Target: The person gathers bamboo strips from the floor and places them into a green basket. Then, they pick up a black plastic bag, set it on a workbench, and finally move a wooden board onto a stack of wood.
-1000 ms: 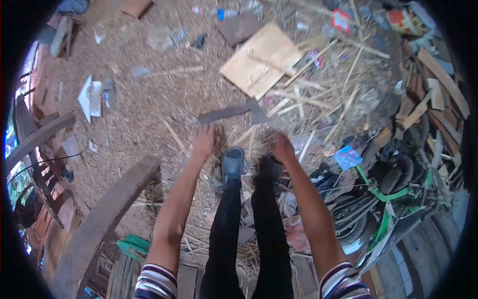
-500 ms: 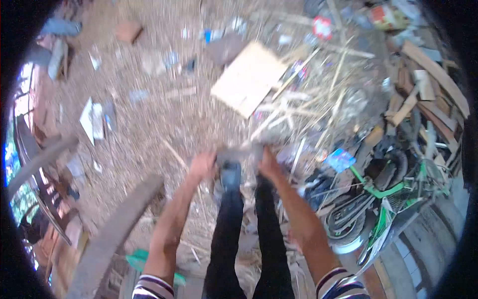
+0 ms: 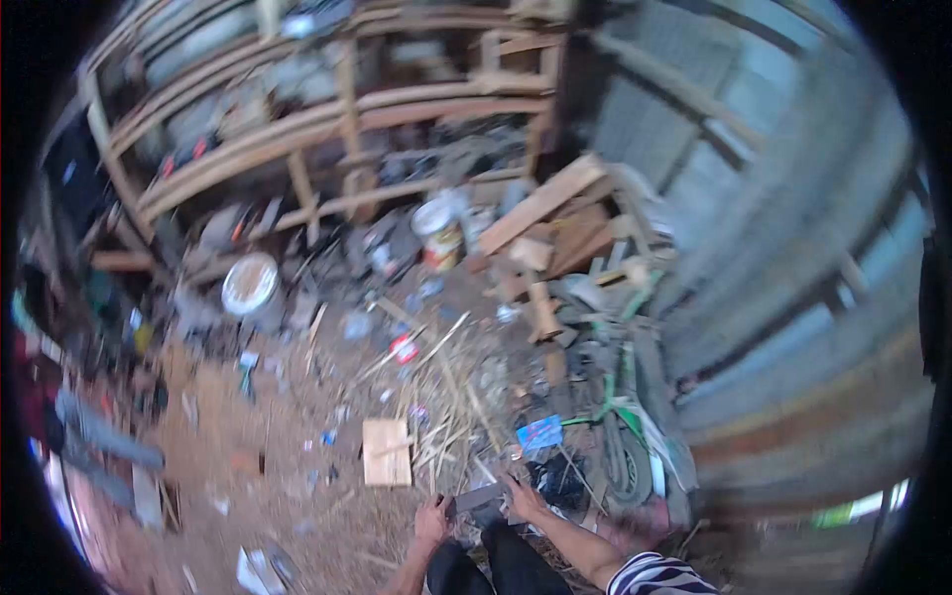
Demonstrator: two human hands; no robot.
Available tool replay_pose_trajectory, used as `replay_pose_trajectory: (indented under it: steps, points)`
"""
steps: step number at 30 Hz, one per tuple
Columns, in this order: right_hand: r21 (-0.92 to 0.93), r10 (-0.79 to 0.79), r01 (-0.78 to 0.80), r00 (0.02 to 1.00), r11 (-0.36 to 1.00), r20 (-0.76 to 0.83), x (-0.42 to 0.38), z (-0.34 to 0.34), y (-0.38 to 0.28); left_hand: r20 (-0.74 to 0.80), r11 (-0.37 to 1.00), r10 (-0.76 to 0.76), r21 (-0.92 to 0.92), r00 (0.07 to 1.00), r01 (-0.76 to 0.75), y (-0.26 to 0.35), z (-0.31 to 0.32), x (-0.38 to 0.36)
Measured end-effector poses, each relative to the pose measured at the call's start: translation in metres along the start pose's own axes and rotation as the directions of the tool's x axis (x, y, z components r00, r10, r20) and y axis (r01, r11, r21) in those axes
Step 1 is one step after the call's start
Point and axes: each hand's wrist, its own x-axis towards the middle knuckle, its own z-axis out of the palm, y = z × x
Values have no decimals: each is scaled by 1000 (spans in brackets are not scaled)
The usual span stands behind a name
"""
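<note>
Low in the head view, a dark flat piece (image 3: 477, 498), like a short board or blade, spans between my two hands. My left hand (image 3: 432, 520) grips its left end and my right hand (image 3: 520, 496) grips its right end. Both hands are just above my dark-trousered knees (image 3: 486, 560). My right forearm ends in a striped sleeve (image 3: 659, 577). The picture is blurred, so the finger positions are hard to make out.
A square plywood sheet (image 3: 387, 452) lies on the sawdust floor ahead, beside scattered sticks (image 3: 451, 397). A small green bike (image 3: 625, 441) and stacked planks (image 3: 543, 203) stand to the right, near a corrugated wall (image 3: 793, 258). A tin (image 3: 439, 234), a white lid (image 3: 250, 284) and wooden shelving (image 3: 337, 129) are farther off.
My hands reached down to the dark flat piece on the floor and took hold of it. The view has since swung up from my feet to the room.
</note>
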Motion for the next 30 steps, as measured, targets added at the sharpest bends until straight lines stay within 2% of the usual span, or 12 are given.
replay_pose_trajectory:
  steps: [3,5,6,9,11,13,15,17,19,22,27,30]
  points:
    - [56,128,-120,974,991,-187,-60,-36,6,-21,972,234,28,972,-233,55,-15,10]
    - [163,352,-327,922,931,-160,-113,-56,1,-7,921,380,91,925,-378,87,-24,4]
    - [151,324,-291,901,945,-290,-134,-44,18,61,895,440,56,896,-443,97,-21,3]
    - [261,436,-353,789,898,-432,-234,-35,14,135,709,702,-37,699,-705,125,-10,-13]
    - [418,583,-411,643,810,-497,-289,1,19,286,585,790,-89,542,-806,156,-7,-36]
    - [549,703,-453,562,703,-437,-336,46,28,406,450,822,-32,400,-893,178,9,-57]
    - [515,721,-510,415,690,-555,-379,82,19,456,361,845,-96,281,-928,190,32,-75]
    - [643,772,-428,387,635,-504,-431,104,8,492,245,858,-140,148,-959,208,46,-109]
    - [612,866,-614,328,499,-377,-465,129,3,545,219,830,-122,119,-968,229,50,-147]
    - [727,871,-482,224,489,-438,-506,162,0,584,131,811,-126,33,-983,239,77,-177]
    - [826,937,-452,82,337,-339,-561,217,5,599,31,790,-251,-130,-967,274,96,-239]
    - [813,915,-471,-29,341,-401,-612,258,-4,700,26,694,-259,-170,-965,302,115,-296]
